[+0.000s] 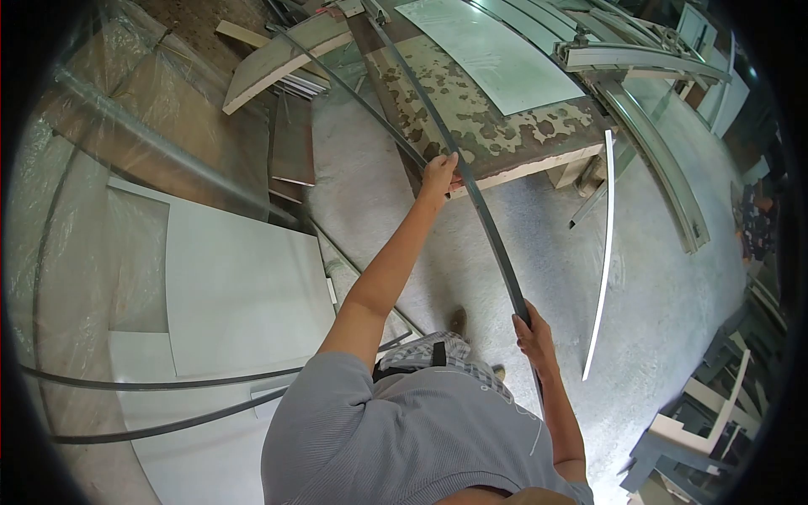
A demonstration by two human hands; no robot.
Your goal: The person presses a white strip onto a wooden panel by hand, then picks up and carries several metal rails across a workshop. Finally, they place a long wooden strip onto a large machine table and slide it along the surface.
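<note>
A long dark metal strip (484, 219) runs from the stained workbench (539, 160) down toward my body. My left hand (439, 174) reaches far forward and grips the strip where it leaves the bench edge. My right hand (532, 332) is closed around the strip's near end, close to my hip. A second thin dark strip (353, 93) lies on the bench to the left of the held one.
A pale narrow strip (602, 269) leans from the bench corner to the concrete floor. White panels (244, 286) under plastic sheeting lie at left, with dark strips (168, 383) across them. Curved metal frames (665, 168) and a glass sheet (497, 50) sit on the bench. Stacked frames (699, 421) stand at lower right.
</note>
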